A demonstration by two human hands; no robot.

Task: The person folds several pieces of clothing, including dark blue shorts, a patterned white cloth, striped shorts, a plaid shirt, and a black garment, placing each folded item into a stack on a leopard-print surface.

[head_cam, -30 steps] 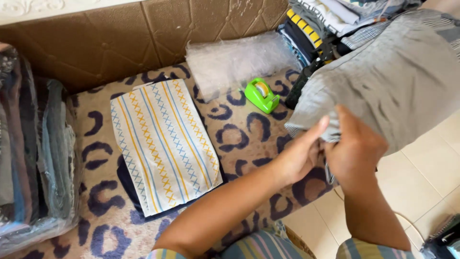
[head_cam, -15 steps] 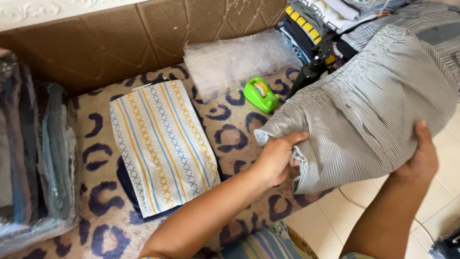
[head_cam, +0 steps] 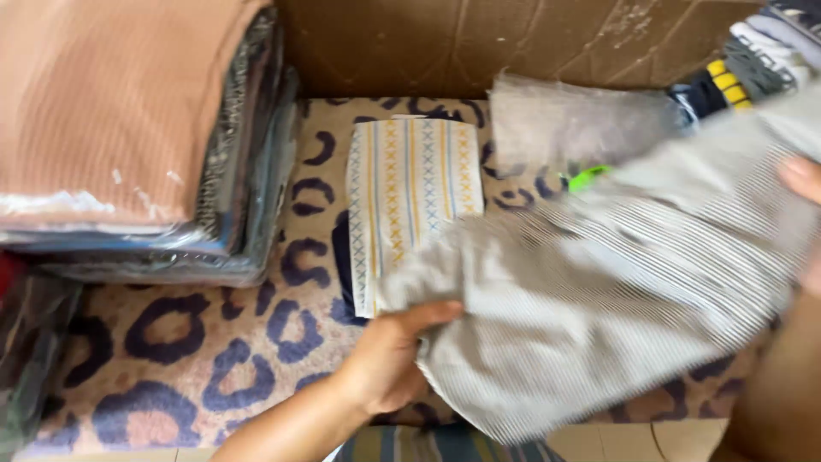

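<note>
A grey striped cloth (head_cam: 616, 299) is spread between my two hands over a leopard-print mat (head_cam: 197, 359). My left hand (head_cam: 393, 355) grips the cloth's lower left edge, thumb on top. My right hand (head_cam: 804, 184) holds its far right edge, mostly cut off by the frame. Behind the cloth lies a folded white cloth with yellow and blue patterned stripes (head_cam: 410, 188), on top of something dark. A green object (head_cam: 586, 178) peeks out above the grey cloth.
A stack of folded fabrics in plastic wrap (head_cam: 145, 137) stands at the left, with a brown one on top. A cardboard wall (head_cam: 479, 43) runs along the back. A clear plastic bag (head_cam: 573, 120) and more folded clothes (head_cam: 753, 60) lie at the back right.
The view has shifted left and closer. The grey cloth has swung left and been spread wider, my left hand dragging its edge toward the patterned folded cloth.
</note>
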